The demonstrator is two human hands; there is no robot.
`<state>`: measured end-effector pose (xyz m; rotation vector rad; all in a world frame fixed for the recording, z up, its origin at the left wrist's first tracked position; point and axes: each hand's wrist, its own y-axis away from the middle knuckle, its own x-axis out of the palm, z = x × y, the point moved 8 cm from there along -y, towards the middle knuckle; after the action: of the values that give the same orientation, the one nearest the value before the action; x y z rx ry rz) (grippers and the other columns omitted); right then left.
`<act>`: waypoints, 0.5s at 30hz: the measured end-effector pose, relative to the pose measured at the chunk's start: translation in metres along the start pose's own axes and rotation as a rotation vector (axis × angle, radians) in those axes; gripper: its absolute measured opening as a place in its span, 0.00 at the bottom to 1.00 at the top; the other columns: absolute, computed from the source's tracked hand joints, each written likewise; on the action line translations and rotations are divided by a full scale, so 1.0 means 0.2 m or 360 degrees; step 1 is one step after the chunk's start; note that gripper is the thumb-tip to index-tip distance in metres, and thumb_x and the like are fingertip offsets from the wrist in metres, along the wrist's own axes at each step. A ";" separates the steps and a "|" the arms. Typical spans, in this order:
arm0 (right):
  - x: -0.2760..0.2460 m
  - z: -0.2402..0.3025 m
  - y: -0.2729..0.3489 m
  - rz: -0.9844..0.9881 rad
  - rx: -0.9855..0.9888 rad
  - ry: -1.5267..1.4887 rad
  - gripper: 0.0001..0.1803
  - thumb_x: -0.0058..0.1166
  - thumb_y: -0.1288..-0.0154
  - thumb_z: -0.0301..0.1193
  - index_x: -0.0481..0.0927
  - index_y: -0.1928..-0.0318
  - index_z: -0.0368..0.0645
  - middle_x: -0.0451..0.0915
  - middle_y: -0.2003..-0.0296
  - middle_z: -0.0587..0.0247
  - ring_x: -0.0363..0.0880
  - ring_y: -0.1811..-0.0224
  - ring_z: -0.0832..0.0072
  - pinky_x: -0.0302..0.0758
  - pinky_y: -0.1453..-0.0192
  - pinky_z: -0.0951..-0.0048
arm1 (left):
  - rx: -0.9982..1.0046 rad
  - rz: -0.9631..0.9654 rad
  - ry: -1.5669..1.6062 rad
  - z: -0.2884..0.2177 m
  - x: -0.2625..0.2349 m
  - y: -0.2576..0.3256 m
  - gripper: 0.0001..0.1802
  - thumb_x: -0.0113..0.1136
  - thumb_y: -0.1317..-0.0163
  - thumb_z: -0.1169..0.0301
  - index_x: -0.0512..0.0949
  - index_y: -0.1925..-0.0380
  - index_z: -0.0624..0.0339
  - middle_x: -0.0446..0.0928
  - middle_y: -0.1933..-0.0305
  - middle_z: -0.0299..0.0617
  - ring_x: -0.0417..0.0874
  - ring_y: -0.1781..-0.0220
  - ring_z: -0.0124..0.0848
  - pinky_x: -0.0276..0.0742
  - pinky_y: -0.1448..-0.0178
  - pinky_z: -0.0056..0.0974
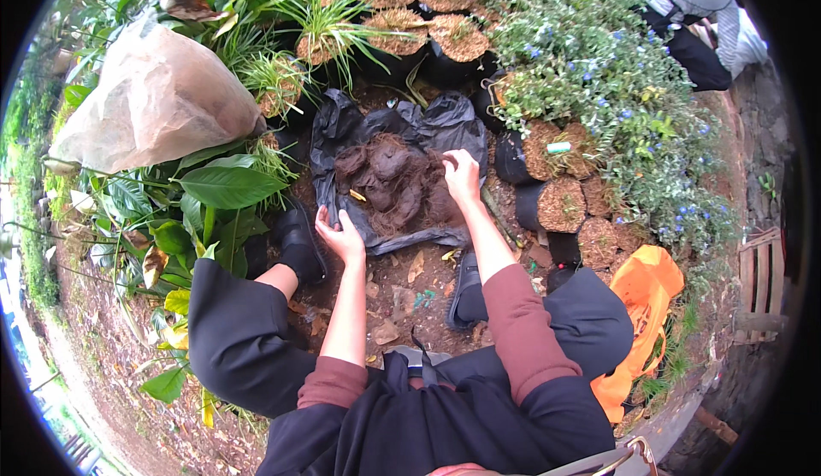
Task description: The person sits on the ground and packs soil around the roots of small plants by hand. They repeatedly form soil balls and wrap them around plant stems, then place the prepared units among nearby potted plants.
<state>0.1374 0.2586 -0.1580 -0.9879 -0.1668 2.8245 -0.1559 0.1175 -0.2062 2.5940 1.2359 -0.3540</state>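
A heap of dark brown, hairy fibre (395, 187), like coconut fibre, lies in rounded clumps on a spread, crumpled black plastic bag (327, 138) on the ground in front of me. My right hand (462, 177) is at the right side of the heap. Its fingers are curled together in a pinch on some of the brown fibre, partly hidden by the hand. My left hand (342, 236) hovers near the bag's lower left edge, palm turned up and fingers apart, holding nothing. A small yellow leaf (357, 195) rests on the fibre.
Black-bagged plants topped with light brown chips (562, 205) stand behind and right of the bag. Blue-flowered bushes (590, 74) grow at the right, broad-leaved plants (231, 187) at the left beneath a pale cloth cover (158, 95). An orange bag (637, 322) lies beside my right knee.
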 end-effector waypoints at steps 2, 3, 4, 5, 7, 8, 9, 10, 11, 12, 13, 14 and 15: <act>-0.11 0.13 -0.04 -0.0010 -0.0134 0.0014 0.06 0.54 0.50 0.20 0.78 0.68 0.36 0.77 0.70 0.53 0.78 0.65 0.59 0.73 0.59 0.67 | 0.0047 0.0128 0.0144 -0.10 0.05 0.04 0.22 0.56 0.43 0.71 0.66 0.48 0.59 0.65 0.44 0.43 0.69 0.44 0.37 0.67 0.46 0.42; -0.17 0.17 -0.05 -0.0019 -0.0128 -0.0049 0.07 0.54 0.50 0.20 0.78 0.67 0.36 0.78 0.70 0.54 0.79 0.66 0.62 0.74 0.60 0.68 | 0.0074 0.0189 0.0213 -0.16 0.06 0.07 0.22 0.56 0.43 0.71 0.66 0.48 0.59 0.65 0.44 0.43 0.69 0.44 0.36 0.68 0.47 0.41; -0.23 0.25 -0.08 -0.0028 -0.0132 -0.0121 0.07 0.55 0.50 0.20 0.78 0.67 0.36 0.79 0.70 0.54 0.79 0.67 0.64 0.74 0.60 0.70 | 0.0092 0.0300 0.0340 -0.23 0.09 0.09 0.22 0.56 0.43 0.72 0.66 0.48 0.59 0.64 0.45 0.42 0.69 0.45 0.35 0.69 0.47 0.41; -0.29 0.34 -0.10 -0.0029 -0.0139 -0.0197 0.07 0.55 0.50 0.20 0.79 0.67 0.36 0.79 0.70 0.55 0.80 0.67 0.66 0.74 0.61 0.71 | 0.0050 0.0399 0.0398 -0.29 0.11 0.11 0.22 0.57 0.43 0.72 0.66 0.48 0.59 0.66 0.46 0.41 0.70 0.46 0.34 0.68 0.47 0.39; -0.41 0.51 -0.14 0.0011 -0.0147 -0.0299 0.09 0.57 0.51 0.19 0.79 0.66 0.37 0.81 0.71 0.60 0.79 0.69 0.77 0.74 0.63 0.77 | 0.0020 0.0586 0.0521 -0.46 0.14 0.14 0.20 0.56 0.42 0.75 0.67 0.49 0.64 0.69 0.47 0.43 0.71 0.46 0.32 0.66 0.42 0.34; -0.46 0.58 -0.17 0.0058 -0.0170 -0.0428 0.10 0.58 0.51 0.19 0.79 0.65 0.38 0.81 0.71 0.62 0.79 0.69 0.79 0.74 0.63 0.77 | 0.0108 0.0670 0.0645 -0.57 0.14 0.14 0.20 0.55 0.41 0.73 0.68 0.49 0.64 0.70 0.48 0.42 0.72 0.47 0.30 0.66 0.43 0.33; -0.51 0.66 -0.19 0.0109 -0.0192 -0.0554 0.11 0.59 0.51 0.19 0.79 0.64 0.38 0.81 0.71 0.64 0.78 0.70 0.80 0.73 0.63 0.78 | 0.0158 0.0740 0.0679 -0.67 0.13 0.15 0.19 0.55 0.40 0.70 0.69 0.49 0.62 0.71 0.48 0.40 0.71 0.47 0.28 0.67 0.44 0.33; -0.54 0.74 -0.22 0.0233 -0.0253 -0.0576 0.12 0.59 0.50 0.19 0.79 0.62 0.39 0.81 0.71 0.67 0.77 0.70 0.83 0.73 0.64 0.80 | 0.0174 0.0850 0.0728 -0.79 0.13 0.14 0.18 0.54 0.39 0.67 0.70 0.49 0.61 0.71 0.48 0.39 0.71 0.47 0.27 0.67 0.45 0.33; -0.57 0.84 -0.21 0.0345 -0.0261 -0.0660 0.12 0.59 0.50 0.19 0.79 0.62 0.39 0.81 0.70 0.67 0.76 0.70 0.83 0.73 0.64 0.80 | 0.0193 0.0969 0.0763 -0.92 0.11 0.16 0.18 0.54 0.38 0.65 0.71 0.50 0.60 0.72 0.48 0.38 0.71 0.46 0.26 0.68 0.45 0.34; -0.62 0.93 -0.20 0.0462 -0.0269 -0.0738 0.12 0.59 0.49 0.19 0.79 0.61 0.38 0.81 0.70 0.67 0.76 0.69 0.83 0.73 0.64 0.81 | 0.0179 0.1085 0.0742 -1.04 0.09 0.18 0.19 0.53 0.38 0.63 0.71 0.49 0.58 0.72 0.48 0.37 0.71 0.46 0.26 0.68 0.46 0.34; -0.68 1.04 -0.17 0.0574 -0.0278 -0.0815 0.12 0.59 0.49 0.19 0.79 0.61 0.38 0.81 0.70 0.68 0.76 0.69 0.84 0.73 0.64 0.81 | 0.0170 0.1207 0.0713 -1.19 0.06 0.22 0.19 0.53 0.37 0.61 0.72 0.49 0.57 0.72 0.48 0.36 0.71 0.45 0.25 0.68 0.47 0.34; -0.72 1.13 -0.13 0.0672 -0.0278 -0.0834 0.12 0.60 0.48 0.20 0.79 0.60 0.38 0.81 0.68 0.67 0.76 0.68 0.84 0.73 0.64 0.81 | 0.0213 0.1313 0.0724 -1.29 0.03 0.26 0.21 0.52 0.38 0.58 0.71 0.47 0.55 0.72 0.47 0.35 0.71 0.45 0.25 0.68 0.46 0.34; -0.78 1.22 -0.10 0.0699 -0.0286 -0.0866 0.12 0.60 0.48 0.20 0.79 0.60 0.39 0.81 0.68 0.67 0.76 0.68 0.83 0.73 0.64 0.81 | 0.0189 0.1461 0.0758 -1.39 0.01 0.29 0.23 0.52 0.38 0.57 0.69 0.45 0.54 0.71 0.46 0.35 0.70 0.44 0.26 0.67 0.45 0.37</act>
<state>0.1068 0.2374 0.1297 -0.2694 -0.2959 3.4768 -0.0769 0.1731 0.0613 3.0904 -0.0042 0.3954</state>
